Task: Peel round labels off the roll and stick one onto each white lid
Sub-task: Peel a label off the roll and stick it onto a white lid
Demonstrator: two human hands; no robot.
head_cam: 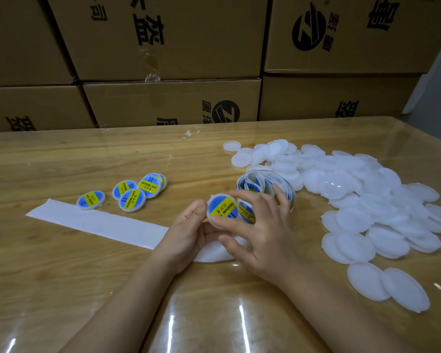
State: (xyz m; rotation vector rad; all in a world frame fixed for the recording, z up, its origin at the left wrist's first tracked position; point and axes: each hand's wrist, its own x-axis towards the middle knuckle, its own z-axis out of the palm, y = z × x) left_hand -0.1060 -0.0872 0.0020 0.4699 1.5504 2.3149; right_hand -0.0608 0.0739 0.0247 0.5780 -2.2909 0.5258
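DESK: What fills the frame, biggest first?

PHOTOGRAPHER: Stacked brown cardboard boxes wall off the back; below them runs a glossy wooden table. On the person's right spreads a heap of plain white round plastic lids. On the left a long white paper backing strip lies slantwise, its long axis running from the far left in towards the hands

DESK: And the hands?

PHOTOGRAPHER: The left hand grips a labelled white lid, thumb curled on its left rim, fingers beneath. The right hand is spread, fingers apart and fairly straight, one fingertip pressing the lid's near edge, clamped on nothing

DESK: Where does that lid lie, and which way does it point?

PHOTOGRAPHER: Between the two hands, held up just in front of the standing roll of round blue-and-yellow labels. Its face tilts up towards the camera. Being round, it has no long axis of its own; the label's yellow band slants from upper right to lower left

DESK: What does the next move turn on?

PHOTOGRAPHER: Direction, most likely. The cluster of finished blue-and-yellow lids sits to the left, so the left hand is nearer for setting this one down; the bare heap and the roll lie to the right, nearer the right hand
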